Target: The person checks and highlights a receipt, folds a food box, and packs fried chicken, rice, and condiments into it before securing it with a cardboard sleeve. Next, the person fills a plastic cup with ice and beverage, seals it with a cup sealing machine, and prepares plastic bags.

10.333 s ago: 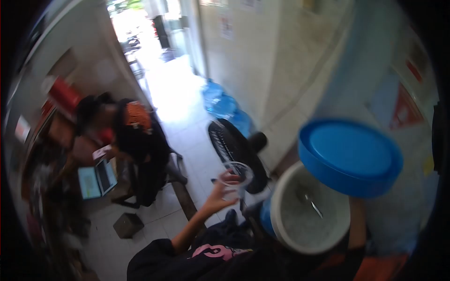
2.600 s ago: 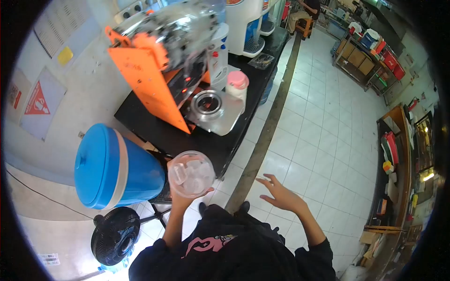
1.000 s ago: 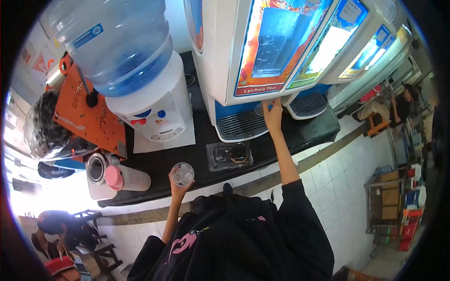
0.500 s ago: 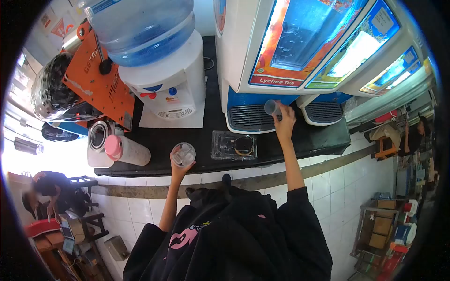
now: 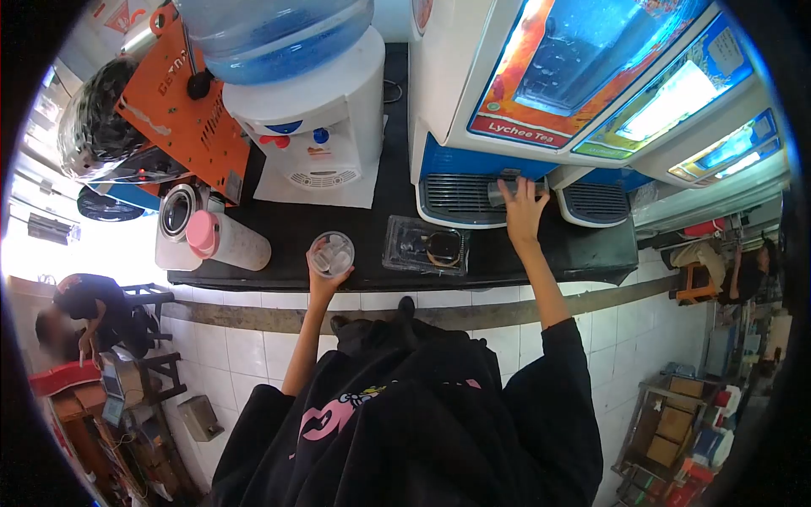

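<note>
My left hand (image 5: 326, 282) is closed around a clear cup of ice (image 5: 333, 251) near the counter's front edge. My right hand (image 5: 525, 211) grips a small clear plastic cup (image 5: 496, 194) over the slatted drip tray (image 5: 452, 205) of the drink dispenser (image 5: 441, 101). That cup appears tilted, and my fingers cover part of it; its contents cannot be made out. Between my hands lies a clear plastic container (image 5: 402, 247), with a round dark item (image 5: 443, 246) at its right side.
A water dispenser (image 5: 308, 101) with a blue bottle stands at the back. Left of it are an orange machine (image 5: 182, 97) and a tumbler with a pink lid (image 5: 236, 242). A second drip tray (image 5: 596, 203) is on the right. Someone in dark clothes (image 5: 101, 317) sits at far left.
My right hand has moved the small cup further over the drip tray and tipped it. The left hand still holds the cup of ice. The whole view has shifted slightly.
</note>
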Demonstrator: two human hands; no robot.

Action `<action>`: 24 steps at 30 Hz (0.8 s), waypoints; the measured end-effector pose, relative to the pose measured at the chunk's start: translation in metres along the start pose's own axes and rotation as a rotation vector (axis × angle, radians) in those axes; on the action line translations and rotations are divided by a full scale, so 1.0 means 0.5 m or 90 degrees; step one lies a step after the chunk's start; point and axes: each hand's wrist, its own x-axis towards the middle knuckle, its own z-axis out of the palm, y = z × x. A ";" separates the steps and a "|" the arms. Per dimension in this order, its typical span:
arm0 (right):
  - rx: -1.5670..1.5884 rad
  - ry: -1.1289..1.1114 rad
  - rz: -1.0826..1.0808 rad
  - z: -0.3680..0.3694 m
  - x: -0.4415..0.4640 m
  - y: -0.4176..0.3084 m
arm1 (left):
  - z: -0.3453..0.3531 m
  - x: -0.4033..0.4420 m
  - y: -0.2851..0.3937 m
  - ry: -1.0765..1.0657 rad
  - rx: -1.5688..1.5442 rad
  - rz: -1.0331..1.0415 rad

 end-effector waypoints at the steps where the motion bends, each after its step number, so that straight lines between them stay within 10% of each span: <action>1: 0.051 -0.049 0.074 -0.014 0.002 0.004 | 0.003 0.002 0.002 0.012 -0.001 0.011; 9: 0.723 0.133 0.368 -0.105 -0.008 0.030 | 0.007 0.005 0.012 0.021 -0.008 0.013; 16: 0.438 0.101 0.280 -0.064 0.100 0.030 | 0.008 0.001 0.018 0.022 -0.011 -0.004; 24: 0.551 0.037 0.309 -0.080 0.107 0.025 | 0.007 0.000 0.029 0.019 -0.032 -0.017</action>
